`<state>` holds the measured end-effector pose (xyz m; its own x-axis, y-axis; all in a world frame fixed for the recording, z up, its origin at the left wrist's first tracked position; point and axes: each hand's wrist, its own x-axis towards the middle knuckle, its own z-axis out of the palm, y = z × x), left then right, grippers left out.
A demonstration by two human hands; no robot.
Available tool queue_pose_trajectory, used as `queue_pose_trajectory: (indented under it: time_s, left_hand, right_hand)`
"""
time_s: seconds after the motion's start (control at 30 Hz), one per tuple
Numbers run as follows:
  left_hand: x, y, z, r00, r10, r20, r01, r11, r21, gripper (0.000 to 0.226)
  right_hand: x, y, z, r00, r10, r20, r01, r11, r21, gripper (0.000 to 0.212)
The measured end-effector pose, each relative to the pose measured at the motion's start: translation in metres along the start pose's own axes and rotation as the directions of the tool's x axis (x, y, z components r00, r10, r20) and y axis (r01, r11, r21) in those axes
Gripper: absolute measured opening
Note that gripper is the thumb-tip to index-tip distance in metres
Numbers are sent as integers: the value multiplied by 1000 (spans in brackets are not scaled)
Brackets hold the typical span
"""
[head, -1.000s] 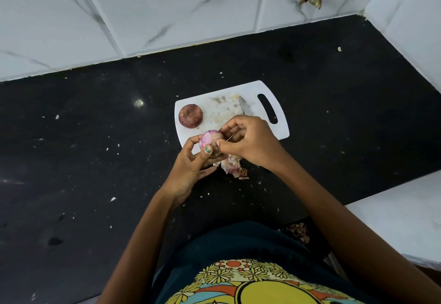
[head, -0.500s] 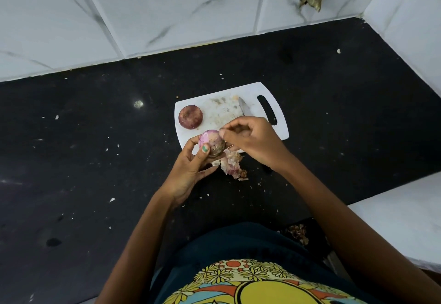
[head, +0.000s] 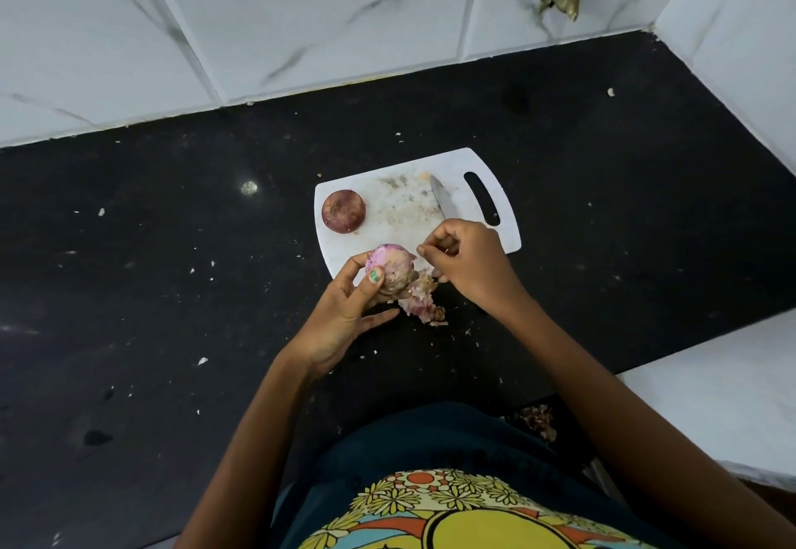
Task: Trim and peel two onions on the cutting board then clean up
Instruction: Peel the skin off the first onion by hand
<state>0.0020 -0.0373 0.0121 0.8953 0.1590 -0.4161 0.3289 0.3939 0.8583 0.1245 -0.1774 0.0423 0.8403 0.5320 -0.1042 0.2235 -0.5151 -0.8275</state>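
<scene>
The left hand [head: 344, 316] cradles a pale pink, partly peeled round onion [head: 391, 271] over the near edge of the white plastic cutting board [head: 413, 221], thumb and fingers curled round it. The right hand [head: 469, 264] has its fingertips pinched together just right of that onion, apparently on a thin strip of skin, though this is too small to be sure. A heap of pinkish onion peelings [head: 424, 300] lies beneath on the black stone counter [head: 172, 290]. A dark red unpeeled onion [head: 343, 211] sits on the board's left end; a steel knife blade [head: 441, 199] lies near the handle slot. No writing is legible.
</scene>
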Motion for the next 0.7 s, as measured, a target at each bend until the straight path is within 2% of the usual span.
queue_pose_trajectory:
  time_s: [0.17,0.27,0.33,0.43,0.53,0.7]
  left_hand:
    - [1,1,0,1000,12,-18,-12,1000,14,42]
    - [0,1,0,999,26,-32,-25,999,23,41]
    - [0,1,1,998,39,-42,-37,999,32,43]
    - [-1,2,1,997,59,-45,-57,997,51,45]
    - [-2,4,3,996,81,-36,-78,995,69,45]
    - [-2,7,3,993,116,-38,-111,988,106,42]
  right_hand:
    - [-5,5,-2,997,11,71,-1,990,-143,12]
    - [-8,2,-7,984,46,171,-7,975,-221,26]
    - [-8,-7,-12,983,11,184,22,984,-175,26]
    - [-7,-19,-17,982,-28,186,24,999,25,18]
    - [-8,-27,-16,969,-65,238,63,998,15,27]
    - [-11,-30,-9,973,-104,208,98,994,39,29]
